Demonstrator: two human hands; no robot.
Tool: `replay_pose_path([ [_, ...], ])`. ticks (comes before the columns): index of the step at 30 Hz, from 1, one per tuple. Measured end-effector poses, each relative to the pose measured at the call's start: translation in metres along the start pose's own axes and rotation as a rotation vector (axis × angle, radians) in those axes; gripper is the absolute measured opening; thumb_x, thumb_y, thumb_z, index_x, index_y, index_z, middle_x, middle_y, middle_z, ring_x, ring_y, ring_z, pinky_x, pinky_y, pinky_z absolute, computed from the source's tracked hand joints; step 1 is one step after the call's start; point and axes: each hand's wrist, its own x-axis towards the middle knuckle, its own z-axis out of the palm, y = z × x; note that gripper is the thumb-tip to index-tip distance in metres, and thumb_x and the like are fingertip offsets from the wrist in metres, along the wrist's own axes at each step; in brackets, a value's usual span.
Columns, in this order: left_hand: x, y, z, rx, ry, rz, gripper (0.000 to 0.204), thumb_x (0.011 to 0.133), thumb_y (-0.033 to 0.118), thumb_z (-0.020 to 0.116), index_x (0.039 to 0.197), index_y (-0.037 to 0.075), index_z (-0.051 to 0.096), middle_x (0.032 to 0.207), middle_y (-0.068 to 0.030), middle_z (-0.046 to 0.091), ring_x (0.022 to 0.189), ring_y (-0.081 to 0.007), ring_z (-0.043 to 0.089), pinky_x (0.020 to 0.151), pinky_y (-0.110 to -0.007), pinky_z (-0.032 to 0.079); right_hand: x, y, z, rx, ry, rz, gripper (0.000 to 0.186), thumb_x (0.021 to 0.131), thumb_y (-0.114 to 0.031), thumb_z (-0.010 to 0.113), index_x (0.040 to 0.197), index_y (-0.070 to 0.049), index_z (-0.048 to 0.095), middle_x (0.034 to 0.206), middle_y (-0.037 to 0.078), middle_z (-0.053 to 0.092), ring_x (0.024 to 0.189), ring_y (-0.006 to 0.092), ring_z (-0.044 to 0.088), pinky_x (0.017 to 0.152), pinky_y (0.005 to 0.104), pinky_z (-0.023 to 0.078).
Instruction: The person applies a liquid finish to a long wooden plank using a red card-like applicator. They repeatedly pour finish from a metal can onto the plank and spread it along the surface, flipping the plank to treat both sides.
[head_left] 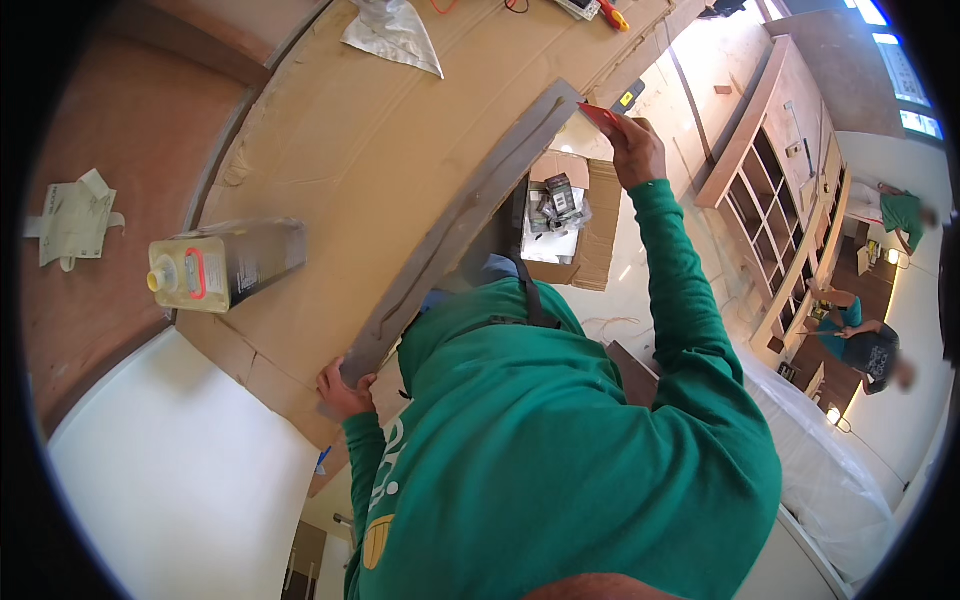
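Observation:
A long grey strip (470,215) lies slantwise along the edge of the cardboard-covered surface (330,150). Dark, uneven smears run along its face. My left hand (346,390) grips the near end, thumb on one side and fingers on the other. At the far end, my right hand (635,150) pinches a flat red spreader (602,118), its edge close to the strip's corner; whether it touches I cannot tell. A rectangular can of yellowish liquid (225,265) with a yellow cap lies on the cardboard left of the strip.
An open cardboard box (598,225) of small packages stands below the strip. A crumpled silvery sheet (395,35) and a red-yellow tool (613,15) lie at the far edge. Two people (868,345) are at the right, near a wooden shelf frame (765,190). A white panel (180,470) is at lower left.

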Motion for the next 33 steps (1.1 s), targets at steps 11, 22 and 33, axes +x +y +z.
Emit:
replay_pose_path([
  [11, 0.015, 0.002, -0.005, 0.024, 0.049, -0.006, 0.073, 0.058, 0.012, 0.093, 0.125, 0.011, 0.066, 0.122, -0.0155, 0.063, 0.118, -0.0415, 0.056, 0.102, -0.052, 0.046, 0.045, 0.021, 0.041, -0.050, 0.070, -0.237, 0.025, 0.100, -0.003, 0.061, 0.122, -0.007, 0.072, 0.103, 0.019, 0.070, 0.098, 0.0410, 0.068, 0.087, 0.0461, 0.055],
  [22, 0.018, 0.007, -0.012, 0.031, 0.018, -0.033, 0.071, 0.058, 0.017, 0.093, 0.123, 0.010, 0.067, 0.120, -0.0147, 0.065, 0.116, -0.0411, 0.057, 0.101, -0.052, 0.046, 0.042, 0.030, 0.056, -0.132, 0.026, -0.244, 0.034, 0.098, -0.002, 0.059, 0.129, -0.008, 0.069, 0.106, 0.018, 0.067, 0.104, 0.0381, 0.064, 0.091, 0.0443, 0.055],
  [33, 0.018, 0.005, -0.009, 0.023, 0.013, -0.022, 0.067, 0.062, 0.025, 0.091, 0.122, 0.008, 0.067, 0.120, -0.0160, 0.064, 0.117, -0.0416, 0.057, 0.102, -0.053, 0.045, 0.027, 0.024, 0.045, -0.029, -0.068, -0.223, 0.031, 0.095, -0.005, 0.061, 0.123, -0.009, 0.073, 0.103, 0.017, 0.065, 0.104, 0.0382, 0.064, 0.091, 0.0445, 0.055],
])
